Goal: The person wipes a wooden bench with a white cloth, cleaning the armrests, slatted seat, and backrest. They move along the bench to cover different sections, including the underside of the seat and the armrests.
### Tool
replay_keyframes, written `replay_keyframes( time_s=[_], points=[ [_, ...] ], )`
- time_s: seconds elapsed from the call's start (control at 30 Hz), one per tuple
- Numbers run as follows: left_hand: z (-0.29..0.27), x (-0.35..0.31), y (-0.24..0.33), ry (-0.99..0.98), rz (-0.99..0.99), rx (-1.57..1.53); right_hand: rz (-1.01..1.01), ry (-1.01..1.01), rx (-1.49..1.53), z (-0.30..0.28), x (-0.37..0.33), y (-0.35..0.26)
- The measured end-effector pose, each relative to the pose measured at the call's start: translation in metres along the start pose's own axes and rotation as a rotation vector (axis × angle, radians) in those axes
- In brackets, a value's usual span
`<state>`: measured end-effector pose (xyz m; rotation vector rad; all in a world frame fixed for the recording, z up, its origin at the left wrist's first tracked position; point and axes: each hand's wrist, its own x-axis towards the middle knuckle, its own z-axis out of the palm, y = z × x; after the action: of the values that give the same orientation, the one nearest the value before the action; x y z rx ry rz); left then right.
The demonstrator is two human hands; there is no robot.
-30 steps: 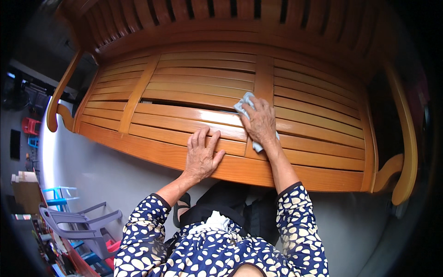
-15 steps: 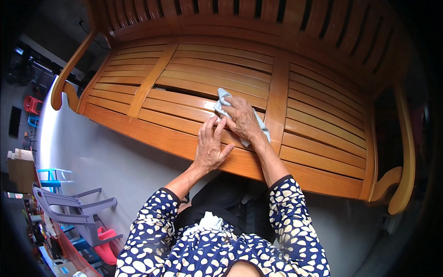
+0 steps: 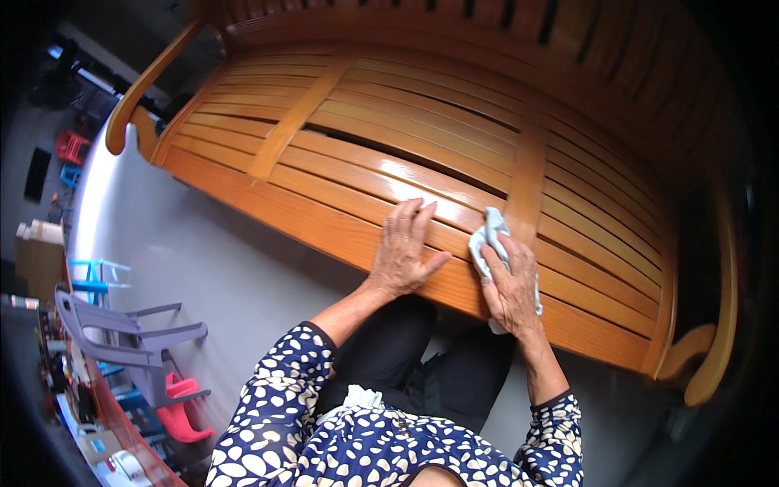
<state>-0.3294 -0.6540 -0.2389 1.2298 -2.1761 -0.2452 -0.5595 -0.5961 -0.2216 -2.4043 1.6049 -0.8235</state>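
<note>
pins a pale cloth [image 3: 480, 241] under the curled right hand [image 3: 513, 284], clamped between fingers and wood, at the front of the slatted bench [image 3: 414, 142], by the near end of the right crosspiece [image 3: 527, 174]. runs lengthwise, as far as visible, roughly from front edge toward backrest [image 3: 365, 31], poking out past the fingertips and near the wrist. lies to the right of the left hand [image 3: 402, 256]. rests that one palm-down on the front slats, thumb apart from fingers, holding nothing. in number: one cloth, one bench, two hands, two crosspieces, two armrests [image 3: 725, 325], one purple chair [image 3: 134, 349].
</note>
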Motion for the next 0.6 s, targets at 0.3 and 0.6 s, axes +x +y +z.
replay_keyframes(
  time_s=[0.3, 0.6],
  points=[
    [-0.009, -0.007, -0.014, 0.304, 0.065, -0.309, -0.175, -0.108, 0.048, 0.056, 0.056, -0.056],
    [-0.036, -0.056, -0.037, 0.368, -0.004, -0.188, -0.229, -0.096, 0.073, 0.119, 0.117, -0.108]
  ],
)
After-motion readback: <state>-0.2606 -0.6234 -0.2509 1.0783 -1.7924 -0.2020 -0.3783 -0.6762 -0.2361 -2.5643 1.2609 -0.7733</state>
